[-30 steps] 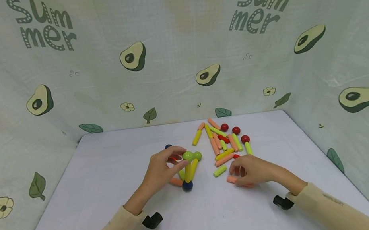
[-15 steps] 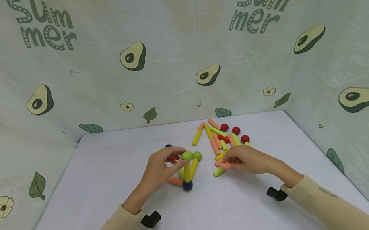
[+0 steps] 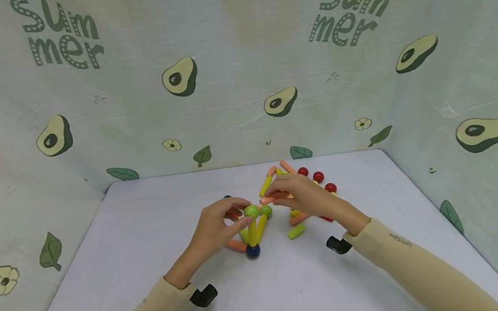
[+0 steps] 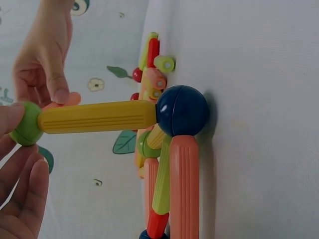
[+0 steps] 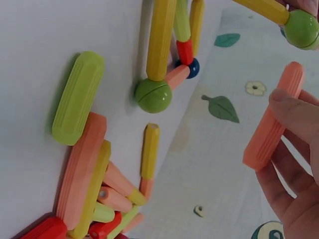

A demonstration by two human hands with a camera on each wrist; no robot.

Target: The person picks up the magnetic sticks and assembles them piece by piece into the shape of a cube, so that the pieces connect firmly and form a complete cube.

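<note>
My left hand (image 3: 214,229) holds a green ball (image 4: 29,124) between thumb and fingers. Below that ball a yellow magnetic rod (image 4: 99,117) runs down to a dark blue ball (image 4: 184,109) at the table. From the blue ball a salmon rod (image 4: 184,186) lies along the table, and another yellow rod (image 5: 162,40) leads to a second green ball (image 5: 153,96). My right hand (image 3: 304,198) pinches a loose salmon rod (image 5: 269,130), raised off the table, its free end close to the green balls in the head view.
Right of the build lies a pile of loose rods in salmon, yellow, green and red, with a light green rod (image 5: 79,97) nearest. Three red balls, one of them the red ball (image 3: 331,187), lie beyond the pile. A printed cloth (image 3: 234,125) walls the table's back and sides.
My right hand has picked up the salmon rod from the table and carried it left and away from me, toward the green balls. My left hand has stayed at its green ball.
</note>
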